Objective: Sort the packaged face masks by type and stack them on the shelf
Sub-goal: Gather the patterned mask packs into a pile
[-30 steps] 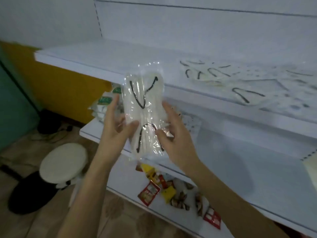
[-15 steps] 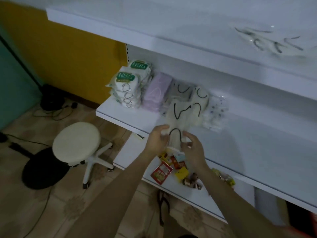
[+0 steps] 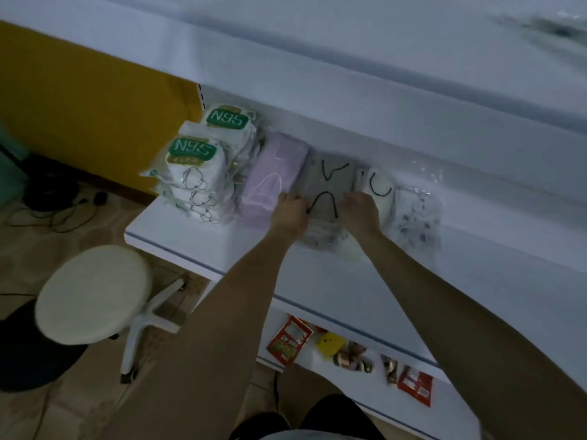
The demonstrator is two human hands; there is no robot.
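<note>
Grip first: my left hand point(image 3: 290, 211) and right hand point(image 3: 360, 212) are each curled onto a long side of the grey pack with black ear loops point(image 3: 322, 185), knuckles toward me and fingertips hidden, so I am holding it from both sides, not by one corner. I judge that this keeps the slippery film from twisting and lets me square the pack to its neighbours as it goes down.

The pack lies in the row on the middle shelf point(image 3: 190, 246), toward the back wall and left of the shelf's middle, its near end pointing at the front edge. Whether it rests on a pile of the same kind I cannot tell; the picture is dim and smeared there.

The row runs by type. The N95 packs point(image 3: 190, 173) are piled at the shelf's left end, close to the front left corner. The purple pack point(image 3: 273, 179) is just beside them and touches my left hand. The white pack point(image 3: 379, 185) sits against my right hand, and the patterned pack point(image 3: 419, 214) is beyond it.

With a slot this tight, I think the next move calls for letting go without dragging either neighbour askew. The upper shelf point(image 3: 286, 68) overhangs, so my arms reach in low beneath it.
</note>
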